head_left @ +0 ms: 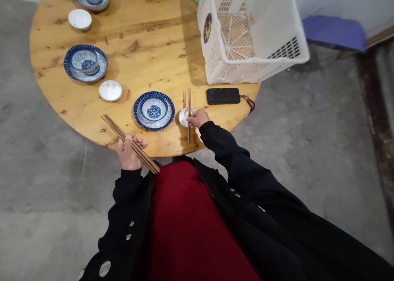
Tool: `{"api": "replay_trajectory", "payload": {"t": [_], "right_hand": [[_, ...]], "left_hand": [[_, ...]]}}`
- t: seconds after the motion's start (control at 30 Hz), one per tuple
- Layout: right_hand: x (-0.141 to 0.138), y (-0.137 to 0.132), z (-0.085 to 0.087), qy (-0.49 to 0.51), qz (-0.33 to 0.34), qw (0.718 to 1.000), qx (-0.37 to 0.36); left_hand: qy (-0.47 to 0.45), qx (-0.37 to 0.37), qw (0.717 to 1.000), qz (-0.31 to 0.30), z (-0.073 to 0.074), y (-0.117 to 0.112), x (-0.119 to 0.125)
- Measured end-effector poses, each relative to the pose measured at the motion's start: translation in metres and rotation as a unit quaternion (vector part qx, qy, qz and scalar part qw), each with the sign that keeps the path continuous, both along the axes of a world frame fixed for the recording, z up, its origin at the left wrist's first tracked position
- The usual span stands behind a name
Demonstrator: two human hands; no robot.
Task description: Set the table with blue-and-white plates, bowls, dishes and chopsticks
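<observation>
A bundle of brown wooden chopsticks (142,156) lies slantwise in my left hand (128,153), which is closed around it near the table's front edge. My right hand (198,118) pinches a pair of chopsticks (189,104) over a small white dish (182,117); whether the pair touches the dish I cannot tell. Between my hands sits a blue-patterned bowl (154,111) on a matching plate (138,122).
A white plastic basket (255,71) stands on the round wooden table (144,59) at the right. Near it lies a black phone (223,96) with a strap. Leftward are another bowl (84,62) on a plate and small white dishes (110,90). A purple seat (335,32) is beyond.
</observation>
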State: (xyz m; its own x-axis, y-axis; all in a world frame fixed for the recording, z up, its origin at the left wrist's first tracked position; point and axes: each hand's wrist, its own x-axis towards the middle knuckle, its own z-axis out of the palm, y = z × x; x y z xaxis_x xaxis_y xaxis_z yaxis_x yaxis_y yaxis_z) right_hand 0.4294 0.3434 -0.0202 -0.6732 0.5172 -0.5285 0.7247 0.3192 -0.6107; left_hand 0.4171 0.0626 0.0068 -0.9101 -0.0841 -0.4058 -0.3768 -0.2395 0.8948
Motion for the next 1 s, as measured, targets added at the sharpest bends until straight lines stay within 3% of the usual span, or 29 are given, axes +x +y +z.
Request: {"api": "replay_trajectory", "payload": {"t": [0.5, 1.0], "right_hand": [[-0.0033, -0.0012, -0.0090, 0.003, -0.023, 0.999, -0.032], [0.0021, 0.0046, -0.0012, -0.042, 0.073, 0.994, 0.074]], "left_hand": [[0.002, 0.004, 1.000, -0.006, -0.0028, -0.0021, -0.0016], [-0.002, 0.007, 1.000, -0.009, 0.0014, 0.0020, -0.0019]]}}
